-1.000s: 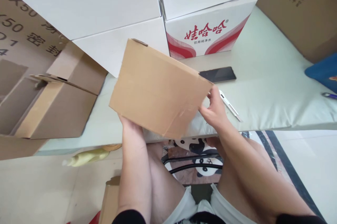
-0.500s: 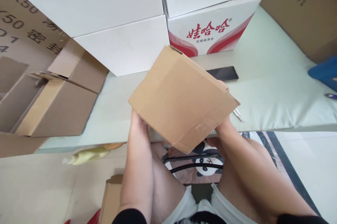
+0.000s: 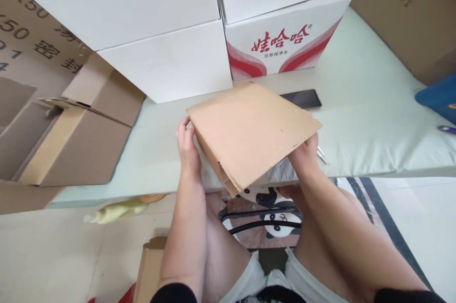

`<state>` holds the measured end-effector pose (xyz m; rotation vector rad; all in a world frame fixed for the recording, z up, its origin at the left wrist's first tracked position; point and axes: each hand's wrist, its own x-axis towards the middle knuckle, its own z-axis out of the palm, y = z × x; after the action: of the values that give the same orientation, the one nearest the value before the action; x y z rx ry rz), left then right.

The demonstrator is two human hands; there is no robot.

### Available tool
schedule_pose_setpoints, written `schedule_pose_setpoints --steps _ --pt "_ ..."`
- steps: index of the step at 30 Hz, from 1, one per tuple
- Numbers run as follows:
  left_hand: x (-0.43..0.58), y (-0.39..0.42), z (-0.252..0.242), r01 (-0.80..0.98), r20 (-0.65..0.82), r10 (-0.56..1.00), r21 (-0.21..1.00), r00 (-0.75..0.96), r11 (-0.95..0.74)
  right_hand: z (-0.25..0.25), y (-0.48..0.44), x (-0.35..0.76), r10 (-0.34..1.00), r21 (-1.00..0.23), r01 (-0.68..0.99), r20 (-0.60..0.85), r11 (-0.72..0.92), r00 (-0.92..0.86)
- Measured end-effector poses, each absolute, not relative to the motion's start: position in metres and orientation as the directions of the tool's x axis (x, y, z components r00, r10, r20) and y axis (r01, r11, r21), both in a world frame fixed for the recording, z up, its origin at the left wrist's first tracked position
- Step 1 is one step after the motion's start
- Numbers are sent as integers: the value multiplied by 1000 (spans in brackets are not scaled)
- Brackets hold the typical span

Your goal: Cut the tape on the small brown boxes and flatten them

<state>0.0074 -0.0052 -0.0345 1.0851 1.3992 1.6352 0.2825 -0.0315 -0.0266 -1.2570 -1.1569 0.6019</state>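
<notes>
A brown cardboard box (image 3: 254,127) is tilted in front of me at the table's near side, a flat panel facing up and a narrow side showing at its lower left. My left hand (image 3: 187,144) holds the box by its left corner, fingers curled against the side. On the opposite side my right hand (image 3: 305,152) grips the right edge from below, its fingertips hidden under the cardboard. Behind the box lies a black phone (image 3: 302,99), partly covered. A thin silvery tool (image 3: 322,156) rests close to my right hand.
White cartons are stacked at the back, one with red lettering (image 3: 281,46). Open brown boxes (image 3: 81,146) stand on the left, a large carton (image 3: 416,18) at the right. A blue object (image 3: 440,99) and a pen (image 3: 447,129) lie near the right edge. A yellowish bottle (image 3: 121,210) is below the table.
The box has been turned so that a different, plain panel faces up, and its lower-left side now shows. My left hand has moved up along the left corner and its fingers are now visible.
</notes>
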Motion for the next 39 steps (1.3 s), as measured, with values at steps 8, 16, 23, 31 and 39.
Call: schedule_pose_setpoints --steps 8,16,23,31,39 --pt "-2 -4 -48 -82 190 980 979 64 -185 -37 -29 288 855 -931 234 352 279 382" --pt "-6 -6 -49 -26 205 976 979 68 -204 -43 -26 288 840 -922 246 377 299 390" --pt "-9 -5 -48 -22 224 965 974 135 -223 -43 -28 290 857 -917 272 376 291 353" --pt "-10 -7 -44 24 245 960 968 133 -250 -43 -27 288 849 -924 239 372 300 374" --pt "-15 -5 -48 23 215 967 975 136 -220 -41 -27 287 853 -934 210 352 290 385"
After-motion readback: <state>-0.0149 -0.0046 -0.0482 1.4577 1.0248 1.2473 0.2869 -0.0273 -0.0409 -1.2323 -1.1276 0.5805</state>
